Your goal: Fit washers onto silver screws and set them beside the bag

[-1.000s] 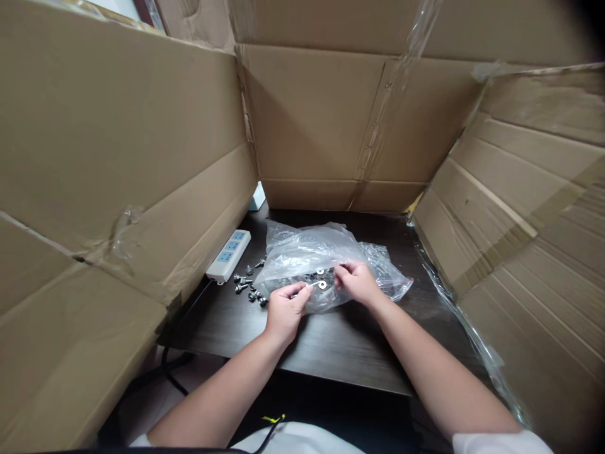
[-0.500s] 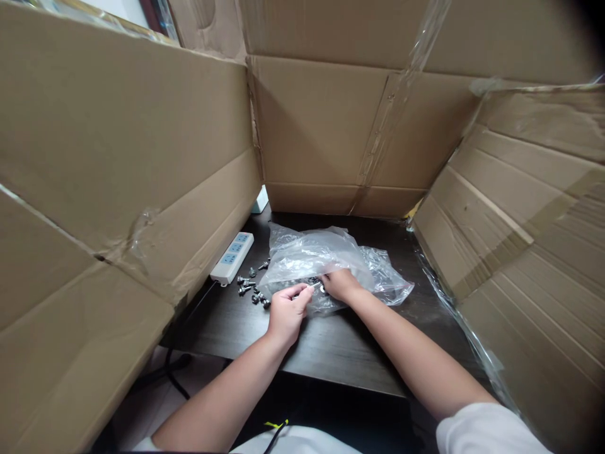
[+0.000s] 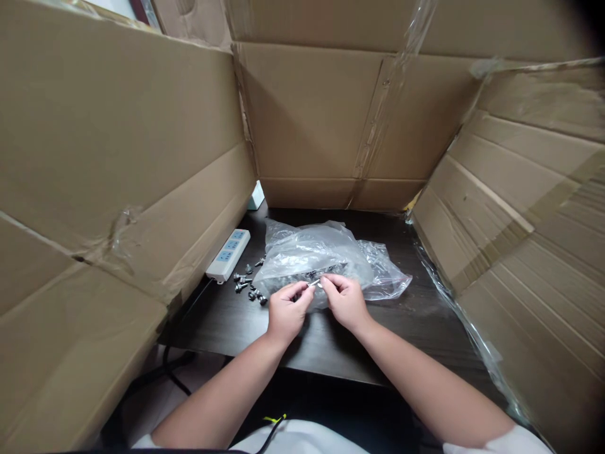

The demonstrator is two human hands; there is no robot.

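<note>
My left hand (image 3: 287, 310) is closed in a pinch on a small metal screw (image 3: 314, 283), whose shank points right. Close beside it, my right hand (image 3: 344, 301) has its thumb and fingers pressed together at the screw's other end; whatever small part it may hold is too small to name. Both hands are at the front of a clear plastic bag (image 3: 307, 249), with many small metal parts inside its mouth. Left of the bag, several loose screws with dark heads (image 3: 242, 282) lie on the dark table (image 3: 331, 343).
A white power strip (image 3: 229, 255) lies at the left by the cardboard wall (image 3: 198, 189). Cardboard also stands behind and on the right (image 3: 520, 252). A small white box (image 3: 256, 197) is at the back left corner. Black cables hang below the table's left edge.
My right hand has come out of the bag's mouth toward me and now meets my left hand at the screw. The view has shifted slightly.
</note>
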